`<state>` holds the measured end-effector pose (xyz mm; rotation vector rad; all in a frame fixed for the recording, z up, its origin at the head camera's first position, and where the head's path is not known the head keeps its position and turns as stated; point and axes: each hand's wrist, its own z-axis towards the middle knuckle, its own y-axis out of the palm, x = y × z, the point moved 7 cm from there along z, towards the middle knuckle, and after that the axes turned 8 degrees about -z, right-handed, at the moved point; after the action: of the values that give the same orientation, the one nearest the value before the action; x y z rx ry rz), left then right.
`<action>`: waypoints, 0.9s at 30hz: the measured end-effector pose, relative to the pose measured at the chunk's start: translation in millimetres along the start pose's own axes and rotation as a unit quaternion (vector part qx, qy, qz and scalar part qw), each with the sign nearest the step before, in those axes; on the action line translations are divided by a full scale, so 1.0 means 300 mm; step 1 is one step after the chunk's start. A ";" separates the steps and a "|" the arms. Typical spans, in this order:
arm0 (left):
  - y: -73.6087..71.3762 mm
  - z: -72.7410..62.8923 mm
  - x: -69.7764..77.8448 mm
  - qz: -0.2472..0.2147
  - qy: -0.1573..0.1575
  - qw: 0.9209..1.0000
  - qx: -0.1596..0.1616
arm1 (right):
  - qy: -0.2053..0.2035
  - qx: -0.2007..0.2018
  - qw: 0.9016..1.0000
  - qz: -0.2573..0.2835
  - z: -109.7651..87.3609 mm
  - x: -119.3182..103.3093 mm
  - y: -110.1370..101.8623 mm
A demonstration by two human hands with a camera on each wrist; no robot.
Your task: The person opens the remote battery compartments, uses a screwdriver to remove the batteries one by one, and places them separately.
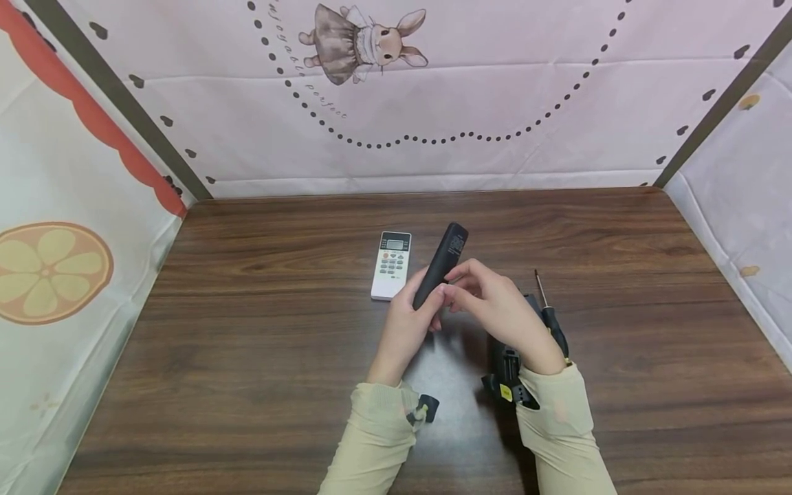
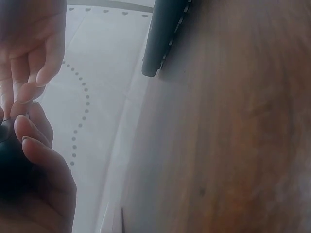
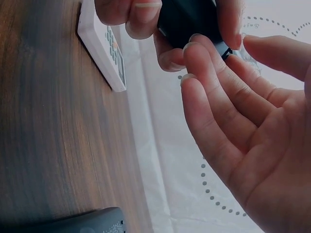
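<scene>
My left hand (image 1: 408,313) holds a slim black remote control (image 1: 447,256), tilted up, with small print near its far end. The right hand (image 1: 491,302) is at the remote's near right edge, its fingertips touching or very close to the casing. In the right wrist view, those fingers stretch almost straight toward the end of the black remote (image 3: 189,22), the thumb apart from them. A white remote control (image 1: 391,267) with a small screen and buttons lies on the table just left of the hands. The left wrist view shows only part of the left hand (image 2: 48,179).
A screwdriver (image 1: 549,316) with a black handle lies right of the right wrist, tip pointing away. Beside it, a dark object (image 1: 532,302) is mostly hidden under the right forearm. Cloth walls (image 1: 433,161) close off the wooden table (image 1: 260,357) at the back and sides.
</scene>
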<state>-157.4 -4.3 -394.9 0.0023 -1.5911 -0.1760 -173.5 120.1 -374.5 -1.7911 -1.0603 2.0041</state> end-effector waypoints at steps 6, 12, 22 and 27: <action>-0.001 -0.001 0.001 0.003 -0.001 1.000 0.001 | 0.001 0.001 1.000 -0.006 0.001 0.002 0.001; 0.000 -0.001 -0.002 0.008 -0.010 1.000 0.001 | 0.004 -0.001 1.000 -0.005 0.000 0.000 -0.002; 0.004 -0.003 -0.003 0.020 -0.012 1.000 -0.002 | -0.007 0.001 1.000 -0.005 -0.003 -0.007 -0.008; 0.004 -0.001 -0.001 0.036 -0.017 0.999 0.005 | -0.010 0.022 0.999 -0.037 -0.004 -0.005 -0.020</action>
<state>-156.9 -3.0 -395.0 -0.0501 -1.6235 -0.1132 -173.7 123.7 -369.4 -1.6888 -1.0629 1.9901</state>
